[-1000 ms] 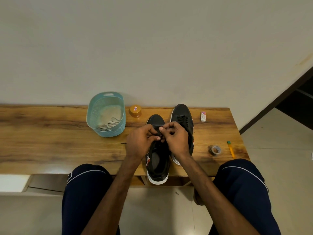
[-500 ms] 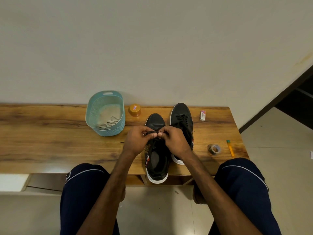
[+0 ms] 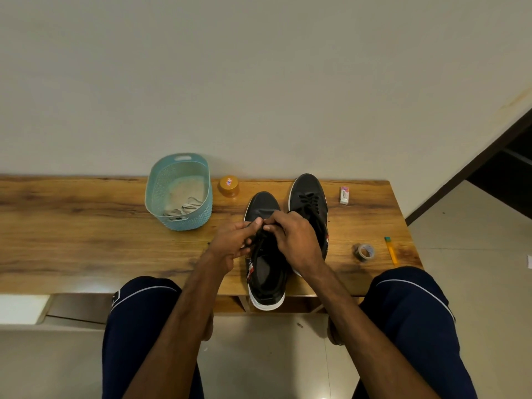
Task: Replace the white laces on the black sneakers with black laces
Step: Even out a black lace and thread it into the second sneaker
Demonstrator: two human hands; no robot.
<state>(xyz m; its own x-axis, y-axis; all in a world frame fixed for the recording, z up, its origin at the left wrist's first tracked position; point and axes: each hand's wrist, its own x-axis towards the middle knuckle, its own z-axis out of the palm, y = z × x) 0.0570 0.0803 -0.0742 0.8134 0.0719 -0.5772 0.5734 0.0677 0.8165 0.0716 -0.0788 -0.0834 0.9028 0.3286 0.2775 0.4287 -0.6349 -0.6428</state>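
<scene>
Here, a long wood-grain surface stands against a plain pale wall, with pale floor tiles below it and off its right end.

A teal basket sits at the back, left of centre, with the white laces bunched at its near end. Just right of it stands an orange jar. Towards the right end lie an eraser at the back, and a tape roll and a yellow pen near the front, close together.

Two black sneakers sit side by side in the middle, toes to the wall. The far sneaker is already strung with black. The near sneaker has its heel hanging over the front edge.

Both hands meet over the near sneaker's eyelets, fingertips almost touching. The left hand and the right hand each pinch the black lace, which runs down between them into the sneaker
</scene>
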